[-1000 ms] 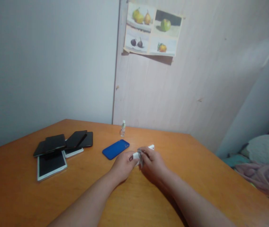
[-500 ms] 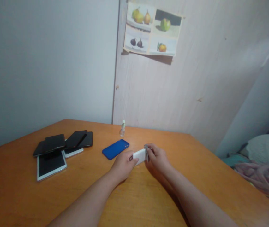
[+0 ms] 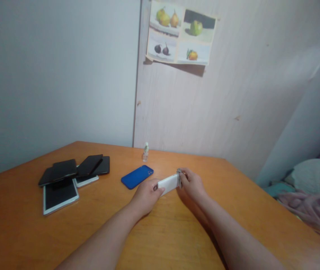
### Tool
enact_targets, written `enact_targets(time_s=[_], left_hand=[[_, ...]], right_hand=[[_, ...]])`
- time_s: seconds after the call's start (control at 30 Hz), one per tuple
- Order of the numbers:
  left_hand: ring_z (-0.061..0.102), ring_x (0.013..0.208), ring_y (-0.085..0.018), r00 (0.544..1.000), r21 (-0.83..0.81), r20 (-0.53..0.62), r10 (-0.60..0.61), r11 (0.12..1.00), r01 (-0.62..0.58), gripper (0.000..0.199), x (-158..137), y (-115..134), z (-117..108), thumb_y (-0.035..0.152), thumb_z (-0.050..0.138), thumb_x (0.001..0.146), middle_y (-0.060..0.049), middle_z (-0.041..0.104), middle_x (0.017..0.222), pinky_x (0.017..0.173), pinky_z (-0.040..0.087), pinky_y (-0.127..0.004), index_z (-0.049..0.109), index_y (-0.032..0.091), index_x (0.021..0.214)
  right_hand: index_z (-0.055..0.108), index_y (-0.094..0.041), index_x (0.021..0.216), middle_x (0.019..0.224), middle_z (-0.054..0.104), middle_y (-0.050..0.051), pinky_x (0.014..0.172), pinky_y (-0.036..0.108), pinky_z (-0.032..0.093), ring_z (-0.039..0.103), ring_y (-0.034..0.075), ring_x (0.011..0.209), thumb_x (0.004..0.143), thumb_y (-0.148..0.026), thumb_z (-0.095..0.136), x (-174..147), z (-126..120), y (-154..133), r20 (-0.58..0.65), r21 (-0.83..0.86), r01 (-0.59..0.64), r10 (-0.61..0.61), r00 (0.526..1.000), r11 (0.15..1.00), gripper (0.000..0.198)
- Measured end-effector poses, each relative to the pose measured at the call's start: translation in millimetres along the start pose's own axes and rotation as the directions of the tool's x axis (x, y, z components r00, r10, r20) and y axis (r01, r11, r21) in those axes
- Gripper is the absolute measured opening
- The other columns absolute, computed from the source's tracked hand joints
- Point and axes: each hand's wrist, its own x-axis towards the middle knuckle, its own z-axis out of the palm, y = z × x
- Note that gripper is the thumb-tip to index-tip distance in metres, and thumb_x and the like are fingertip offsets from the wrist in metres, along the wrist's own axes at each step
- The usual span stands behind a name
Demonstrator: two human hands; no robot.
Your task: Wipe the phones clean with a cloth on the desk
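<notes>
My left hand (image 3: pixel 148 195) is closed round the near-left end of a white phone (image 3: pixel 169 185), thumb on its face. The phone is tilted and held just above the table. At its right end, my right hand (image 3: pixel 192 183) pinches a small crumpled grey cloth (image 3: pixel 179 177) against the edge. Part of the cloth is hidden by the fingers. Just beyond my left hand lies a blue phone case (image 3: pixel 137 177), its camera corner at the far right. A small clear bottle (image 3: pixel 145 153) with a pale cap stands upright behind the case.
On the left of the wooden table (image 3: pixel 160 240) several dark tablets (image 3: pixel 62 170) overlap in a pile. A white-framed tablet (image 3: pixel 61 197) lies at its front. Behind the table is a wall with a fruit poster (image 3: pixel 180 35). Bedding (image 3: pixel 312 191) lies beyond the right edge.
My right hand with the grey cloth has slid right along the white phone, and more of its face shows. My left hand keeps its hold. The view has shifted slightly.
</notes>
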Motion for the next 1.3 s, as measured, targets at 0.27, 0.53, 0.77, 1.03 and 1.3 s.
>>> enact_targets(time_s=[0.27,0.53,0.77,1.03,1.3], left_hand=[[0.059,0.076,-0.018,0.999,-0.075,0.014,0.029,0.997,-0.027,0.022,0,0,0,0.032,0.054,0.087,-0.002,0.068,0.081,0.066,0.039,-0.026,0.069,0.016,0.09],[0.054,0.068,-0.016,1.0,-0.009,-0.01,-0.014,1.0,0.014,0.021,-2,5,-2,0.034,0.057,0.084,0.0,0.061,0.071,0.06,0.034,-0.025,0.068,0.017,0.082],[0.051,0.065,-0.015,1.0,0.017,-0.016,-0.017,1.0,0.017,0.022,-1,4,-1,0.035,0.057,0.084,0.002,0.057,0.068,0.059,0.031,-0.025,0.067,0.016,0.078],[0.061,0.081,-0.02,0.998,-0.117,0.032,0.045,0.992,-0.041,0.022,-1,2,0,0.031,0.052,0.088,-0.003,0.071,0.086,0.07,0.041,-0.026,0.069,0.017,0.092],[0.051,0.066,-0.015,1.0,-0.006,-0.006,-0.022,1.0,0.022,0.021,-1,6,-2,0.035,0.057,0.083,0.001,0.058,0.068,0.058,0.031,-0.025,0.067,0.017,0.077]], right_hand=[[0.069,-0.022,0.093,0.083,0.072,0.002,0.068,0.024,0.045,0.063,0.016,0.075,0.095,-0.026,0.046,-27,13,-51,0.187,0.17,0.178,-0.209,0.96,0.969,0.023],[0.069,-0.023,0.108,0.087,0.074,0.004,0.072,0.028,0.048,0.066,0.019,0.08,0.094,-0.031,0.048,-7,3,-16,0.095,-0.003,0.069,-0.068,0.993,0.998,0.027],[0.069,-0.021,0.106,0.088,0.074,0.005,0.072,0.029,0.048,0.066,0.019,0.079,0.095,-0.033,0.046,-2,2,-4,0.038,0.027,0.0,-0.001,0.999,1.0,0.028],[0.068,-0.022,0.094,0.088,0.073,0.003,0.071,0.025,0.045,0.063,0.016,0.08,0.096,-0.025,0.045,-32,12,-60,0.23,0.182,0.222,-0.261,0.938,0.958,0.023],[0.069,-0.022,0.106,0.082,0.073,0.003,0.068,0.027,0.045,0.066,0.019,0.076,0.096,-0.033,0.046,-5,2,-16,0.093,-0.011,0.069,-0.067,0.993,0.998,0.028]])
